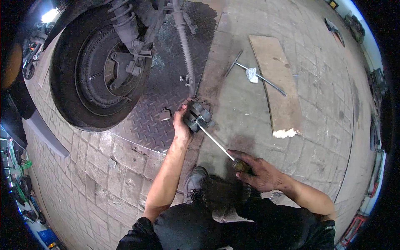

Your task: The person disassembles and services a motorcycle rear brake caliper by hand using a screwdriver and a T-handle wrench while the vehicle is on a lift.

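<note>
My left hand (181, 123) is closed around a dark brake caliper (201, 111), holding it just above the floor at the edge of the metal plate. A corrugated sleeve (186, 54) runs down from the vehicle and ends beside the caliper. My right hand (263, 174) grips the yellowish handle of a screwdriver (218, 143). Its long bright shaft slants up to the left, and the tip reaches into the caliper, where its exact contact is hidden. Left of my left hand, what looks like a brake pad (166, 114) lies on the plate.
A wheel with a black tyre (66, 87) and a shock absorber (125, 26) stand at upper left over the diamond-patterned plate (154, 93). A T-handle wrench (271, 84) leans across a wooden board (280, 79), with a crumpled white scrap (251, 75) against it. My shoe (196, 180) is below.
</note>
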{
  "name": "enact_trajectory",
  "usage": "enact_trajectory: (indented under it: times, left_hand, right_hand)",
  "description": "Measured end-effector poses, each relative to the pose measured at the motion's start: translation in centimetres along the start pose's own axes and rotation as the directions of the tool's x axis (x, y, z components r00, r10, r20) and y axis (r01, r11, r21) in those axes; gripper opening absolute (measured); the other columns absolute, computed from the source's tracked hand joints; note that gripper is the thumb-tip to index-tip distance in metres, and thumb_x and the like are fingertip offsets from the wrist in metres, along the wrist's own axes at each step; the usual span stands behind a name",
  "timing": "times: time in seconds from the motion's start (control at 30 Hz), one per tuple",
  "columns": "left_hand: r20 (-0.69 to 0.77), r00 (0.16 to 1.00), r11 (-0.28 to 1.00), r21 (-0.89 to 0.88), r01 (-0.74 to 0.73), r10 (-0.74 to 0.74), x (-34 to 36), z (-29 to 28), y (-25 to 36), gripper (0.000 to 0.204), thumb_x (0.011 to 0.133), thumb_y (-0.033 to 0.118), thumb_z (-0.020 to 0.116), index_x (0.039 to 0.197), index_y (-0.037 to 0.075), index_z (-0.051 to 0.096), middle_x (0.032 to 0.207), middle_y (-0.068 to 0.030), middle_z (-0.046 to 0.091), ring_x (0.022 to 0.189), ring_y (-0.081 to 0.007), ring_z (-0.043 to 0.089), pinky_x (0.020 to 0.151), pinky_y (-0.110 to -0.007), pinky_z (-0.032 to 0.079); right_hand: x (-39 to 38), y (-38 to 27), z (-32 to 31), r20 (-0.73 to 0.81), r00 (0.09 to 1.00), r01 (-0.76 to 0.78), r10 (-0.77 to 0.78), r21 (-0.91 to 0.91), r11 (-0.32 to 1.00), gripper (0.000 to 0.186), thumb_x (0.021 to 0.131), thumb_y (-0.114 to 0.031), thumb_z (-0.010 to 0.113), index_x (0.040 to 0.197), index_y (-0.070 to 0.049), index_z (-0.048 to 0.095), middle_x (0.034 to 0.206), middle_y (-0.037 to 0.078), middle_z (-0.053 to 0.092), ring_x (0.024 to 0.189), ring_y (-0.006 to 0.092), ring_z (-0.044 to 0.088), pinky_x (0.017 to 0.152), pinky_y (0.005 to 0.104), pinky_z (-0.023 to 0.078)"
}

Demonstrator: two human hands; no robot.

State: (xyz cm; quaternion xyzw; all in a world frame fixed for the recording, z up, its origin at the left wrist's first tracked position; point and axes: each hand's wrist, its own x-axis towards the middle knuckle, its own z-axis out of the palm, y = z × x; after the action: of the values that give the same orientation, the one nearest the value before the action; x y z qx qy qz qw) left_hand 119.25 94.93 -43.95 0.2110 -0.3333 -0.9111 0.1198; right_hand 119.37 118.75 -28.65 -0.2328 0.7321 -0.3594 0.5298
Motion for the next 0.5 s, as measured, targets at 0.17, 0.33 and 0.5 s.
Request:
enact_trajectory:
  times: [0.17,0.33,0.5]
  left_hand:
    - [0.078,0.996,0.997,0.066,-0.047,0.042,-0.2,-0.2,-0.1,0.053,0.075,0.044,0.05,0.113,0.006,0.046,0.103,-0.0181,0.055,0.096,-0.0306,0.054,0.085,-0.042,0.043]
    - [0.167,0.986,0.995,-0.093,0.036,-0.02,-0.9,0.2,0.0,0.053,0.076,0.044,0.052,0.113,0.008,0.041,0.096,-0.0159,0.055,0.091,-0.031,0.056,0.081,-0.044,0.046]
    - [0.014,0.998,0.997,0.033,-0.067,0.067,-0.9,0.1,-0.6,0.051,0.077,0.048,0.049,0.11,0.009,0.046,0.096,-0.0146,0.056,0.089,-0.0281,0.055,0.08,-0.042,0.045]
  right_hand:
    - [0.5,1.0,0.4,-0.064,0.992,0.102,-0.107,-0.071,0.992,0.054,0.087,-0.025,0.049,0.134,-0.015,0.025,0.105,0.019,0.054,0.094,0.0348,0.055,0.083,0.0401,0.042]
    - [1.0,1.3,0.0,-0.04,0.982,0.186,-0.187,-0.041,0.982,0.051,0.088,-0.025,0.048,0.133,-0.014,0.029,0.112,0.021,0.05,0.1,0.0342,0.052,0.087,0.0392,0.04]
    - [1.0,1.0,0.9,-0.097,0.98,0.167,-0.174,-0.071,0.983,0.048,0.088,-0.023,0.048,0.132,-0.016,0.031,0.102,0.022,0.054,0.092,0.033,0.055,0.083,0.0387,0.042]
